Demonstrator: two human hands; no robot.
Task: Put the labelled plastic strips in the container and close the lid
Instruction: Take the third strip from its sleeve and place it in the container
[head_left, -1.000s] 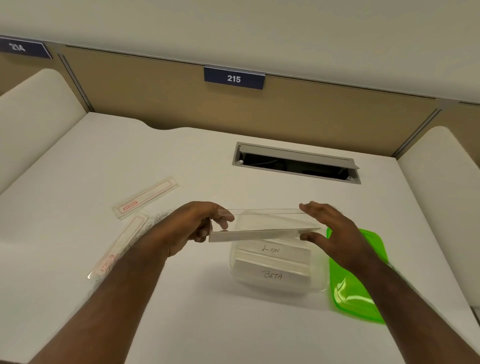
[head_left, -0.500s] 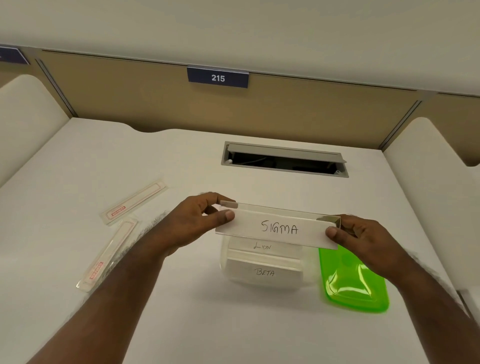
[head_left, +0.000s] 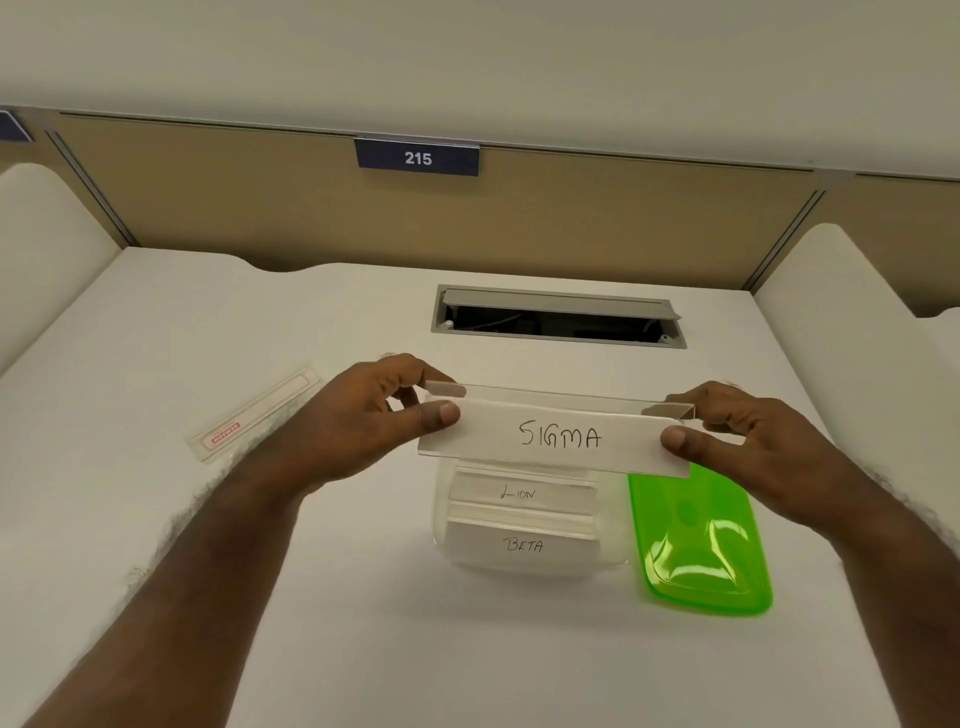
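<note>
I hold a clear plastic strip labelled SIGMA level above the clear container, face toward me. My left hand pinches its left end and my right hand pinches its right end. Inside the container lie two strips, one labelled LION and one labelled BETA. The green lid lies flat on the desk, touching the container's right side. The held strip hides the container's far rim.
A clear sleeve with red print lies on the white desk to the left, partly behind my left forearm. A cable slot opens at the back middle. Padded dividers rise on both sides, a partition with sign 215 behind.
The strip was edge-on a second ago; it has turned face toward me, showing SIGMA. My right hand has closed on its right end. My view has shifted right; the second red-printed sleeve is hidden.
</note>
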